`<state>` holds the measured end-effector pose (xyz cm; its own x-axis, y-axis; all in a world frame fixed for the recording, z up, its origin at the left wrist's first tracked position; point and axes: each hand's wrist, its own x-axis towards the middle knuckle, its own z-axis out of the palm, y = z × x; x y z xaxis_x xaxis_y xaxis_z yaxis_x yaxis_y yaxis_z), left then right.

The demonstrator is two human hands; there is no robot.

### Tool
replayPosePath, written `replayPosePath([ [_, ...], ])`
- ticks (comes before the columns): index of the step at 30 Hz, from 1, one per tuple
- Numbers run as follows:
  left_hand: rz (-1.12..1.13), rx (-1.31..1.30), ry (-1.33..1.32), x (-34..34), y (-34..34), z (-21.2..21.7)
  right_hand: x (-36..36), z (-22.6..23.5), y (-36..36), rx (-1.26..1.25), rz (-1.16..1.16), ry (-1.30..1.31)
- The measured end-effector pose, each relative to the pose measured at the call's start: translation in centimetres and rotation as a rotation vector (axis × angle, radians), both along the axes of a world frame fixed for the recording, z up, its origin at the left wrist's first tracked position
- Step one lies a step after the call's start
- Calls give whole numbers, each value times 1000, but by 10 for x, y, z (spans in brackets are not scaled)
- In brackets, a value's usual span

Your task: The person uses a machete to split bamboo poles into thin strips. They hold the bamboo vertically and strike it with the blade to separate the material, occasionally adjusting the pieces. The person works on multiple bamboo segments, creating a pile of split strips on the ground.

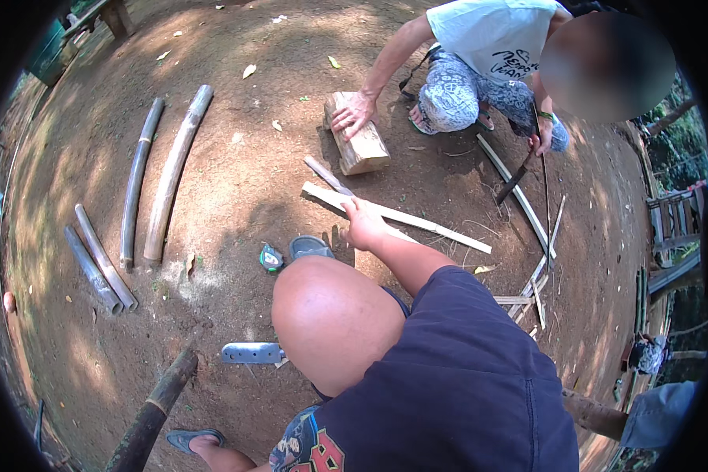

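Note:
My right hand reaches forward past my bent knee, its fingers closed around a pale split bamboo strip. The strip slants across the ground in front of me. A darker, narrower strip crosses beneath it near my fingers, which partly hide both pieces. Just ahead lies a squared wood block, with a co-worker's hand resting on top. My left hand is out of sight. Near my foot sits a green and black tape measure. A grey metal plate with holes lies beside my knee.
A co-worker squats at the far right, holding a dark-bladed machete. More split strips lie on the right. Several bamboo poles rest on the left, and a thick dark bamboo pole rises at the lower left.

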<state>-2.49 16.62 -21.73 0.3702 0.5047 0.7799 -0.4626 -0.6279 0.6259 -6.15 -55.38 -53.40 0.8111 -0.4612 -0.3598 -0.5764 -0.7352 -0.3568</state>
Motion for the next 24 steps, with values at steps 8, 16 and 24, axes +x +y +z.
replayPosePath([
  [8,144,250,-52,16,0,1,-156,-21,53,180,177,365],
  [16,105,290,136,20,-39,14,-159,-1,45,241,26,191],
  [24,146,-19,-1,7,-75,31,40,210,5,230,230,-533],
])
